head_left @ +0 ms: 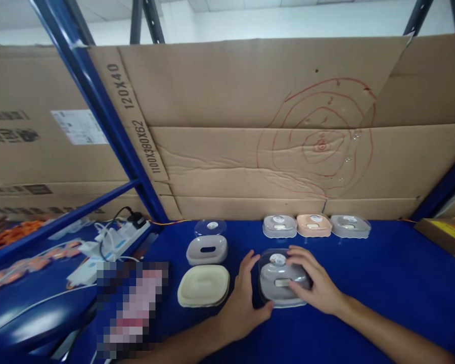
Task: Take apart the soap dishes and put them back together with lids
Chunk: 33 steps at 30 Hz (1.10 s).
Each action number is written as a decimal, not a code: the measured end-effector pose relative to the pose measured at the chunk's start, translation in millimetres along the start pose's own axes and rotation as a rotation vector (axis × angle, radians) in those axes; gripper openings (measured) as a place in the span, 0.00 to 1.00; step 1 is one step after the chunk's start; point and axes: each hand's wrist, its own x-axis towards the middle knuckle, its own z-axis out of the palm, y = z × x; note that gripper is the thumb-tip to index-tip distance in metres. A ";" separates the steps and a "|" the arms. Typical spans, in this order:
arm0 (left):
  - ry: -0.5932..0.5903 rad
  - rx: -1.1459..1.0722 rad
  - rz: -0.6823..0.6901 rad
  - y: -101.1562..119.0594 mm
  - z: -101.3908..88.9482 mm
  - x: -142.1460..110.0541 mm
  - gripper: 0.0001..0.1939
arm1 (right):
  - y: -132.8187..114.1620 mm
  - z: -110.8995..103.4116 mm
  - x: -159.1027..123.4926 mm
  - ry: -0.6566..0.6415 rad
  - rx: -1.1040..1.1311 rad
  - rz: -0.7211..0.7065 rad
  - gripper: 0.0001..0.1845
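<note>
In front of me sits a small rounded grey plastic box (278,297) with a slot in its middle and a clear cover (265,258) over it, bearing a round white label. My right hand (318,285) grips its right side, fingers over the far edge and thumb near the slot. At the left side of the box, my left hand (244,303) is open, thumb and fingers spread; it appears to hold nothing. Left of that hand lie a cream oval piece (203,285), a pale grey slotted piece (214,258) and another clear cover (200,228).
Along the cardboard wall (220,151) stand a grey box (279,227), a peach box (314,226) and another grey box (351,227) on the blue tabletop (382,293). A power strip (114,253) with cables and a blurred-out object (136,308) lie left; an open carton (443,235) is right.
</note>
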 end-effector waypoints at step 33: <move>-0.129 0.365 0.361 16.7 -6.2 3.7 0.21 | -21.3 12.2 78.5 -0.367 -0.148 -0.120 0.22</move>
